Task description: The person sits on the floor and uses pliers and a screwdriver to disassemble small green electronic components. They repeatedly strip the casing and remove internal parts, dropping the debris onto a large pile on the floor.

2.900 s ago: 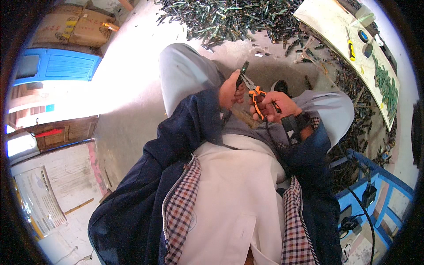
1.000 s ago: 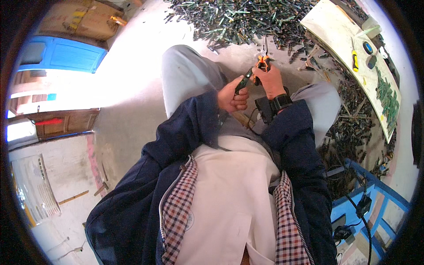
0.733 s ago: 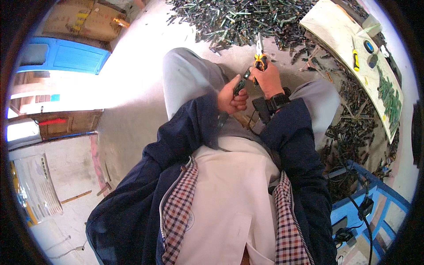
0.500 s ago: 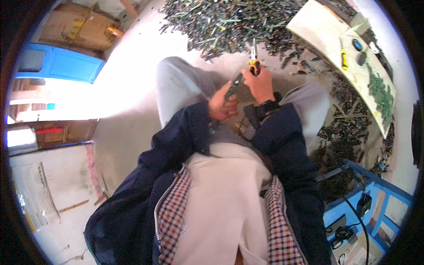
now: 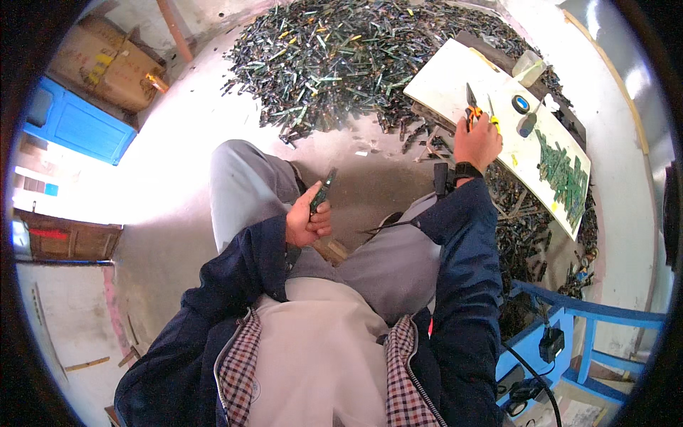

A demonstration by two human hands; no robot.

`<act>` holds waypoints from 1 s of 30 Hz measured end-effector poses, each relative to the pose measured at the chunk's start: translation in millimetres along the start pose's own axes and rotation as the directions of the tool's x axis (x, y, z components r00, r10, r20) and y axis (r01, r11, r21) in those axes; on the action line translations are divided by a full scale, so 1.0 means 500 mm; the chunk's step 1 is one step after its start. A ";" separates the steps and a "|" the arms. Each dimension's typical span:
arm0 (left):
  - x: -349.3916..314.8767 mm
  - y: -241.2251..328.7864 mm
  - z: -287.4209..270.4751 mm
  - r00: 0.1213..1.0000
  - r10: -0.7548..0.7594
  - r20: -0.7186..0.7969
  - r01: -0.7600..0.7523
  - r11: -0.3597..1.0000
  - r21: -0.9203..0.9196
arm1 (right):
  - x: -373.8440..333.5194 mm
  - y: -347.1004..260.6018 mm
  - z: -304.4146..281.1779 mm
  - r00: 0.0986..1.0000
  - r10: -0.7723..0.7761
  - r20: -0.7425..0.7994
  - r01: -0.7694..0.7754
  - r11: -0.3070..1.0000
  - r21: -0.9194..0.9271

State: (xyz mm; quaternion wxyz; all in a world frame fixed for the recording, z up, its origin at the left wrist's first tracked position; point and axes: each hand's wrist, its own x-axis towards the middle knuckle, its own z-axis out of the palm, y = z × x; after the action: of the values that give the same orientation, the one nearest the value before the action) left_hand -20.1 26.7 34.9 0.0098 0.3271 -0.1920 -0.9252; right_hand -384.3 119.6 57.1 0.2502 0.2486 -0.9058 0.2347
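Note:
My left hand point(image 5: 307, 222) is closed around a narrow dark green strip point(image 5: 324, 191) that looks like a piece of circuit board, held above my lap with one end pointing up. My right hand point(image 5: 478, 144) reaches over the near edge of a white board point(image 5: 441, 78). Its fingers are closed at the orange-and-black handles of the pliers point(image 5: 472, 112), whose jaws point away from me. Just beside them lies a screwdriver with a yellow handle point(image 5: 494, 125). A blue-and-black round roll point(image 5: 521, 104) and a dark grey handled thing point(image 5: 527, 127) lie farther right.
Several green strips point(image 5: 562, 171) are heaped at the board's right end. A large pile of dark strips point(image 5: 334, 64) covers the floor ahead. A clear plastic container point(image 5: 528, 68) stands behind the board. A blue frame point(image 5: 590, 313) with cables is at lower right; a cardboard box point(image 5: 107, 64) sits far left.
My right hand has moved right with the pliers, from beside my left hand to the white board. My left hand, still holding the strip, is now lower and farther left in view.

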 end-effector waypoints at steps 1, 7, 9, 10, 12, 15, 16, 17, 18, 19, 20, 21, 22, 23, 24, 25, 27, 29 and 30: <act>0.001 -0.002 0.004 1.000 -0.014 0.000 0.014 1.000 -0.020 | -0.001 0.002 -0.001 1.000 0.001 0.017 -0.001 0.999 -0.033; 0.020 0.007 0.042 0.997 0.003 -0.077 -0.003 1.000 0.004 | 0.004 -0.023 0.023 0.992 -0.067 -0.106 0.066 0.998 -0.014; 0.024 0.006 0.051 0.998 0.005 -0.068 -0.005 1.000 0.011 | 0.010 -0.025 0.027 0.996 -0.045 -0.075 0.041 0.998 -0.054; 0.024 0.011 0.061 0.998 0.006 -0.063 -0.005 1.000 0.014 | 0.020 -0.022 0.028 0.995 -0.056 -0.080 0.053 0.998 -0.046; 0.027 0.012 0.069 0.999 0.003 -0.045 -0.003 1.000 0.011 | 0.027 -0.018 0.026 0.988 -0.082 -0.129 0.081 0.997 -0.019; 0.026 0.016 0.072 1.000 0.002 -0.014 -0.002 1.000 0.001 | 0.043 0.004 0.039 0.949 -0.073 -0.305 0.106 0.990 0.094; 0.023 0.019 0.073 1.000 0.007 -0.016 -0.007 1.000 -0.002 | 0.045 0.017 0.045 0.957 -0.028 -0.289 0.047 0.997 0.058; 0.017 0.019 0.074 1.000 0.010 -0.021 -0.010 1.000 -0.004 | 0.043 0.035 0.044 0.962 0.021 -0.271 -0.016 1.000 0.022; 0.015 0.019 0.074 1.000 0.010 -0.009 -0.010 1.000 -0.012 | 0.034 0.048 0.046 0.965 0.070 -0.254 -0.077 0.997 -0.015; 0.012 0.019 0.072 1.000 0.012 0.003 -0.012 1.000 -0.023 | 0.033 0.035 0.001 0.980 0.189 -0.057 -0.190 0.982 -0.005; 0.010 0.019 0.068 1.000 0.015 0.014 -0.015 0.999 -0.035 | 0.025 0.040 0.009 0.977 0.162 -0.136 -0.168 0.985 -0.035; 0.009 0.017 0.063 0.999 0.033 0.036 -0.031 0.999 -0.036 | 0.020 0.054 0.023 0.968 0.132 -0.213 -0.149 0.987 -0.066; 0.014 0.017 0.061 0.997 0.046 0.062 -0.044 0.999 -0.032 | 0.023 0.066 0.032 0.957 0.112 -0.267 -0.126 0.991 -0.034; 0.012 0.015 0.057 0.995 0.062 0.081 -0.059 0.998 -0.035 | 0.026 0.071 0.031 0.966 0.143 -0.216 -0.149 0.989 -0.008; 0.010 0.023 0.055 0.992 0.007 0.128 0.001 0.998 -0.064 | 0.030 0.075 0.030 0.970 0.168 -0.175 -0.178 0.983 -0.038; 0.004 0.022 0.064 0.993 0.060 0.101 -0.057 0.998 -0.026 | 0.030 0.079 0.030 0.971 0.198 -0.135 -0.208 0.976 -0.070; -0.006 0.024 0.062 0.993 0.073 0.098 -0.070 0.997 -0.034 | 0.029 0.080 0.035 0.970 0.142 -0.199 -0.164 0.981 -0.101; -0.008 0.029 0.057 0.990 0.083 0.114 -0.080 0.996 -0.036 | 0.036 0.091 0.042 0.976 0.151 -0.159 -0.175 0.973 -0.150; -0.012 0.029 0.054 0.989 0.086 0.123 -0.082 0.996 -0.038 | 0.041 0.106 0.047 0.973 0.116 -0.201 -0.140 0.984 -0.108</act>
State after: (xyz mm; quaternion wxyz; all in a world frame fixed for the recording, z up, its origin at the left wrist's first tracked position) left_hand -33.6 23.7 62.9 0.0420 0.2601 -0.1908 -0.9456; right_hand -437.6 140.3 34.7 0.3362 0.1498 -0.9040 0.2178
